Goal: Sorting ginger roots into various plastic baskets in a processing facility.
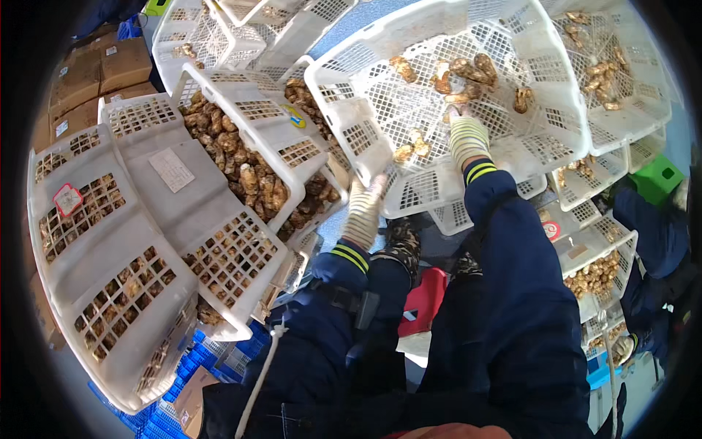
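Observation:
Before me is a white plastic mesh crate (pixel 395 110) with several brown and cream mushrooms (pixel 466 71) scattered over its floor. My left hand (pixel 364 206), in a striped knitted glove, touches the crate's near left corner at the rim. Inside the crate, my right hand (pixel 468 131), gloved the same way, reaches to a mushroom (pixel 458 99) near the middle; its fingertips are partly hidden, and whether they grip it cannot be told. Two paler mushrooms (pixel 412 148) lie left of that hand, and a single one (pixel 522 100) lies to its right.
Stacked white crates (pixel 214 71) filled with mushrooms (pixel 241 159) stand at the left. More crates (pixel 630 131) are at the right, beside a co-worker's gloved hand (pixel 623 350). Cardboard boxes (pixel 123 60) stand at the far left. A red stool (pixel 425 299) is between my legs, and blue crates (pixel 192 356) lie low at the left.

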Motion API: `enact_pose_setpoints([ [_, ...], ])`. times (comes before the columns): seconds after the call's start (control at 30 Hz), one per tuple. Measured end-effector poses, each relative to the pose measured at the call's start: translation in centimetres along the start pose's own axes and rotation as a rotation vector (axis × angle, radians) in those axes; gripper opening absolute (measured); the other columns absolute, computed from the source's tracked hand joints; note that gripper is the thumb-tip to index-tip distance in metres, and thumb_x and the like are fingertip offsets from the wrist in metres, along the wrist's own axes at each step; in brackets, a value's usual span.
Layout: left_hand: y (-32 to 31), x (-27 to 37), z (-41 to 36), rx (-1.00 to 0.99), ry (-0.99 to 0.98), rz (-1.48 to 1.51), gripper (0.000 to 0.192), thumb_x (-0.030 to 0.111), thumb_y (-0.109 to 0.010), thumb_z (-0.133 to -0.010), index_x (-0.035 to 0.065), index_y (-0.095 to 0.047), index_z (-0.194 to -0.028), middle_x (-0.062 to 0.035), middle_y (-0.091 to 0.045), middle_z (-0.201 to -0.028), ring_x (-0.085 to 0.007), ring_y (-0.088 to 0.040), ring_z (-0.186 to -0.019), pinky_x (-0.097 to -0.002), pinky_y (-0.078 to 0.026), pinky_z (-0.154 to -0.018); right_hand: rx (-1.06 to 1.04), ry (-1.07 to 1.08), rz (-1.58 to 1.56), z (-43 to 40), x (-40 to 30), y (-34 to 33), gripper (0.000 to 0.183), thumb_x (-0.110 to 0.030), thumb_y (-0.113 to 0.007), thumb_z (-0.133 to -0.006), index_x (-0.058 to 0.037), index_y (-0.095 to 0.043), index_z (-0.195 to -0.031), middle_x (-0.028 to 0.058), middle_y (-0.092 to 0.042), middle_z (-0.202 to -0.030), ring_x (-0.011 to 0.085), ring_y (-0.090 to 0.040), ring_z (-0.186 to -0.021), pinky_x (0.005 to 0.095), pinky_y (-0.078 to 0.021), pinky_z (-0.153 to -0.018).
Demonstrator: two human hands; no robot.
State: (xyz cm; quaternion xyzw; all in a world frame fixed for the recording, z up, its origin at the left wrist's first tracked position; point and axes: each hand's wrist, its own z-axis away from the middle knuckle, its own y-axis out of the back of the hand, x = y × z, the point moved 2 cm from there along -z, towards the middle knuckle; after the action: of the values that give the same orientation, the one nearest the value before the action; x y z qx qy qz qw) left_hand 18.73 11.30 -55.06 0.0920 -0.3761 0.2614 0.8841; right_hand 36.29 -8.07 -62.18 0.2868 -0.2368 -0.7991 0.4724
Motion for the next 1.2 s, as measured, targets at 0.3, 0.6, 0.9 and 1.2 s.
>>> enact_pose_setpoints([
  [0.3, -0.9, -2.3, 2.4, -0.041, 0.400, 0.456, 0.037, 0.004, -0.049, -0.088, -0.0028, -0.047, -0.125, -0.0156, -0.057, -0.119, -0.0294, -0.057, -0.110, -0.0460, -0.046, -0.097, -0.073, 0.412, -0.176, 5.6, -0.5, 1.3, 0.043, -0.024, -0.071, -0.075, -0.0016, -0.062, -0.110, 0.0214, -0.065, -0.103, 0.0347, -0.064, -0.094, 0.0408, -0.0514, -0.084],
  [0.6, -2.4, -3.7, 0.8, 0.166, 0.361, 0.676, 0.037, -0.001, -0.049, -0.082, -0.0021, -0.046, -0.119, -0.0196, -0.053, -0.118, -0.0369, -0.054, -0.109, -0.0493, -0.048, -0.095, -0.373, 0.203, -0.558, 17.7, 14.0, -1.7, 0.054, -0.028, -0.071, -0.074, 0.0002, -0.057, -0.117, 0.0197, -0.065, -0.097, 0.0276, -0.065, -0.089, 0.0345, -0.0498, -0.083],
  [0.9, -3.4, -2.3, 7.1, -0.390, 0.595, 0.398, 0.062, 0.040, -0.066, -0.086, -0.0005, -0.047, -0.129, -0.0193, -0.056, -0.123, -0.0305, -0.055, -0.115, -0.0457, -0.041, -0.103, -0.092, 0.151, -0.681, 19.1, 17.9, -1.8, 0.041, -0.015, -0.061, -0.088, 0.0034, -0.053, -0.123, 0.0175, -0.065, -0.109, 0.0222, -0.063, -0.100, 0.0312, -0.0483, -0.089],
  [1.2, -7.2, 7.4, -1.9, -0.203, -0.239, -0.575, 0.033, 0.018, -0.059, -0.093, -0.0045, -0.058, -0.117, -0.0080, -0.066, -0.096, -0.0128, -0.060, -0.081, -0.0231, -0.050, -0.073, -0.295, 0.091, -0.814, 33.8, 17.5, -1.6, 0.033, -0.011, -0.058, -0.089, 0.0001, -0.057, -0.120, 0.0144, -0.066, -0.104, 0.0197, -0.064, -0.094, 0.0301, -0.0499, -0.084],
])
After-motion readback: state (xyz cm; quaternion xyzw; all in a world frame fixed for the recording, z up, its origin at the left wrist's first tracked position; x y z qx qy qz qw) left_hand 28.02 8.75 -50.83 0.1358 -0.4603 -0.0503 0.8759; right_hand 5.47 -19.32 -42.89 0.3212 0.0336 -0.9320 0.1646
